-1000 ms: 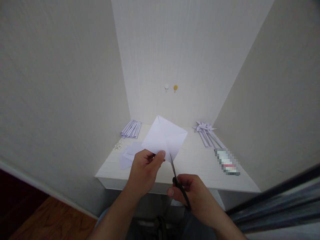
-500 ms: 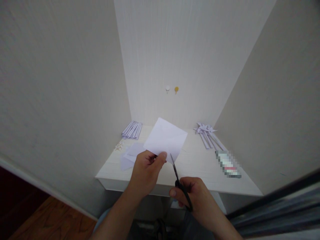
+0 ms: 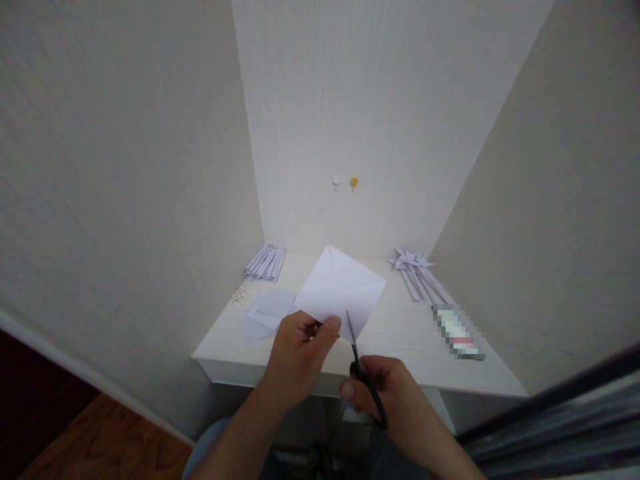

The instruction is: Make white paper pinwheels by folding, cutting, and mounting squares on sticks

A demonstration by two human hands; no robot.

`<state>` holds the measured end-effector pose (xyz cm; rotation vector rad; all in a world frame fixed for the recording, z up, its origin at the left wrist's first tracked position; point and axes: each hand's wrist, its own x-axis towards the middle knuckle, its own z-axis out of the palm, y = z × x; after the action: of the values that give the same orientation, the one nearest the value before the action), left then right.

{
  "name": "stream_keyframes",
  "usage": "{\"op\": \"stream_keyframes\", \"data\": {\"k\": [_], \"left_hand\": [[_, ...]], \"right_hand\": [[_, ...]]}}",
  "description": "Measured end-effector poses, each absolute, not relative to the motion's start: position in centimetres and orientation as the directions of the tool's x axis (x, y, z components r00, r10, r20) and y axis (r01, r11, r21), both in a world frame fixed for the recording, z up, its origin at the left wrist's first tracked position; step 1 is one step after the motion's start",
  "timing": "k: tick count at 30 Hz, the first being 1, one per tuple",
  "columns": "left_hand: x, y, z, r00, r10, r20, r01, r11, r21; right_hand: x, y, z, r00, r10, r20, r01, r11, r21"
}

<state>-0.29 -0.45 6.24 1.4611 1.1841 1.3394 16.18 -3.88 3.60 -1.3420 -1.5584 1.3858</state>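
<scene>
A square sheet of white paper [image 3: 340, 283] is pinched at its near edge between the thumb and fingers of my left hand [image 3: 303, 350]. Faint crease lines run across it. My right hand [image 3: 385, 387] grips the black handles of a pair of scissors [image 3: 356, 357]. Their blades reach over the sheet's near right corner, just right of my left thumb; how far apart the blades are is hard to see. Below and left of the held sheet, more white paper sheets [image 3: 260, 320] lie overlapping on the white desk [image 3: 320, 357].
Rolled paper sticks [image 3: 266, 263] are piled at the back left, with small pale pieces [image 3: 240, 295] in front. Paper pinwheels [image 3: 413, 260] on sticks lie at the back right, near a blurred-out phone-like object [image 3: 457, 333]. Two hooks [image 3: 345, 181] are on the back wall.
The held paper has moved slightly right and toward me, with my left hand shifting along. The scissors stay at its near corner, their blades more upright in view.
</scene>
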Motion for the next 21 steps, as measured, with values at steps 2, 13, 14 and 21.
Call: {"op": "stream_keyframes", "data": {"k": [2,13,14,21], "left_hand": [[-0.23,-0.53,6.12,0.007,0.972,0.236,0.124,-0.235,0.964],[0.00,-0.56,6.48,0.018,0.975,0.220,0.130,-0.221,0.967],[0.01,-0.56,6.46,0.016,0.975,0.220,0.128,-0.220,0.967],[0.01,-0.67,6.33,0.008,0.975,0.220,0.113,-0.220,0.969]], "right_hand": [[16.18,-3.92,3.81,-0.265,0.953,-0.149,0.256,-0.080,-0.963],[16.18,-3.73,4.55,-0.223,0.957,-0.188,0.300,-0.116,-0.947],[16.20,-3.74,4.57,-0.220,0.957,-0.191,0.306,-0.118,-0.945],[16.28,-3.61,4.31,-0.211,0.962,-0.174,0.318,-0.101,-0.943]]}}
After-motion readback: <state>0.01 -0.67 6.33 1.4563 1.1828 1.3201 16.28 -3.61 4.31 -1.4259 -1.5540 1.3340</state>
